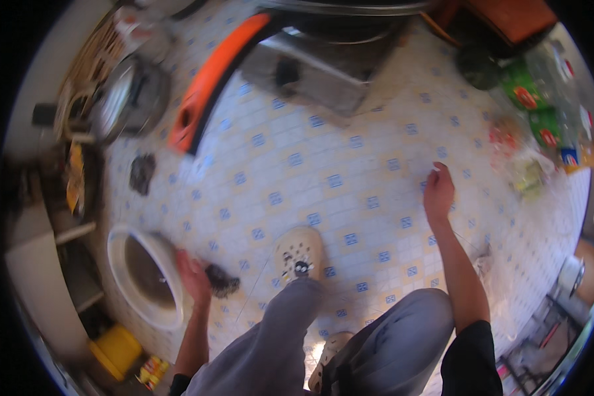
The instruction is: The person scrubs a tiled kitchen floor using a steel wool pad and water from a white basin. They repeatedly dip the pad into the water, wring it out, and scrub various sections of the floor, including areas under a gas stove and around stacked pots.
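Note:
My left hand point(194, 276) is beside the right rim of a white plastic basin point(174, 292) holding cloudy brownish water. Its fingers look extended, with nothing visible in them; whether they touch the rim is unclear. Just right of that hand, a dark, ragged clump point(222, 281), perhaps a wet cloth, lies on the floor. My right hand point(439, 194) is held out over the tiled-pattern floor point(334, 180), away from other objects. Its fingers are curled, and blur hides whether anything small sits between them.
An orange-and-black pan handle point(213, 74) juts close below the camera, above a metal box-like object point(317, 79). A lidded pot point(131, 99) and another dark clump point(142, 173) are left. Plastic bottles point(569, 99) and bags point(527, 171) line the right. My clog point(299, 252) is centred.

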The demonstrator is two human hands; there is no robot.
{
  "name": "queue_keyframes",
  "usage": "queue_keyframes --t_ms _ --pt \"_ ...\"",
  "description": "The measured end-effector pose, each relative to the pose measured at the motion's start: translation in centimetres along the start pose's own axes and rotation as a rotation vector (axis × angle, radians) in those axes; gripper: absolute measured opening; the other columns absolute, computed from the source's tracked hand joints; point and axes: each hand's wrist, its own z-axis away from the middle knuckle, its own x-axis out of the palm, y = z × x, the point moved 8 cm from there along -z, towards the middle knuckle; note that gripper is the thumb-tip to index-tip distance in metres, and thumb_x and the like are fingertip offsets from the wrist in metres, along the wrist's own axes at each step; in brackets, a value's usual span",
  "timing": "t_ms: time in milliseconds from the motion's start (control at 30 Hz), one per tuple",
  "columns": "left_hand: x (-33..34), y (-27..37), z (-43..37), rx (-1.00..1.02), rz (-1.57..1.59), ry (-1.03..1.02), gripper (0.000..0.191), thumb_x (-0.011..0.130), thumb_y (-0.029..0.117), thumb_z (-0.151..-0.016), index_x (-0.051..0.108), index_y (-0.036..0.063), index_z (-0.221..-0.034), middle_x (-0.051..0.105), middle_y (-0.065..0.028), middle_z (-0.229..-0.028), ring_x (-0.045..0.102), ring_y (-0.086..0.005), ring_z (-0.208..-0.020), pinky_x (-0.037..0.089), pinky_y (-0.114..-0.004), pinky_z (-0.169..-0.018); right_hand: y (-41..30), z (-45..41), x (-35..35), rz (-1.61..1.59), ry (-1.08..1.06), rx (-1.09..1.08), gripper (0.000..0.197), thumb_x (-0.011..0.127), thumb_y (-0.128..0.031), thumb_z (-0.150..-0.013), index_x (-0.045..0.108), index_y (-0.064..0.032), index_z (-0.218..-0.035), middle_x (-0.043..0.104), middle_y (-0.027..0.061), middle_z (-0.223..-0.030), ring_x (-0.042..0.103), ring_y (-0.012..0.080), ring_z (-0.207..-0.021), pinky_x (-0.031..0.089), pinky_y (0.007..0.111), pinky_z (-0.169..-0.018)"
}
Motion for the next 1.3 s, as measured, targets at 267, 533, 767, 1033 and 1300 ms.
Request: queue_keyframes --t_ms 267,533,767,1033,1300 --pt "3.1 2.6 3.2 -0.018 -0.016 -0.048 0.049 0.054 0.018 -0.094 0.043 -0.0007 -0.138 0.033 -0.0265 -0.148 0.033 -0.0448 -0.136 0.029 -0.048 -0.112 2.3 -0.7 1.3 -0.044 -0.054 -0.028 0.028 0.054 -0.008 -0.091 0.058 -0.0053 -0.118 0.064 0.0145 -0.084 0.061 0.0272 -0.075 0.049 0.038 -0.071" --pt "0.1 4.7 -27.5 0.230 -0.083 0.184 0.052 0.059 0.020 -0.089 0.046 0.0035 -0.136 0.047 -0.0228 -0.139 0.045 -0.0398 -0.127 0.036 -0.046 -0.107 6.3 -0.3 -0.5 0.121 -0.128 -0.073 0.028 0.051 -0.008 -0.092 0.056 -0.0078 -0.120 0.060 0.0126 -0.094 0.061 0.0285 -0.081 0.049 0.040 -0.073" --pt "4.1 1.1 -31.7 0.061 -0.233 -0.230 0.055 0.060 0.031 -0.088 0.049 0.0090 -0.137 0.048 -0.0186 -0.140 0.045 -0.0390 -0.126 0.033 -0.046 -0.108 12.8 0.5 -4.9 0.352 -0.117 0.095 0.035 0.054 -0.014 -0.090 0.053 -0.0097 -0.126 0.053 0.0138 -0.116 0.057 0.0304 -0.100 0.049 0.041 -0.083" --pt "0.2 12.5 -9.0 0.231 0.123 0.036 0.051 0.053 0.007 -0.093 0.041 0.0025 -0.142 0.037 -0.0189 -0.148 0.032 -0.0363 -0.138 0.026 -0.046 -0.114 11.8 2.8 -5.9 0.614 0.104 -0.128 0.044 0.055 -0.019 -0.089 0.049 -0.0065 -0.130 0.051 0.0177 -0.124 0.050 0.0388 -0.110 0.045 0.047 -0.091" --pt "5.5 5.9 12.5 -0.247 -0.096 -0.062 0.052 0.040 0.031 -0.101 0.040 -0.0036 -0.140 0.031 -0.0318 -0.147 0.029 -0.0463 -0.135 0.022 -0.054 -0.112 17.1 1.4 -6.4 0.494 0.356 0.204 0.038 0.055 -0.026 -0.088 0.056 -0.0090 -0.122 0.056 0.0147 -0.118 0.050 0.0357 -0.110 0.043 0.047 -0.092"
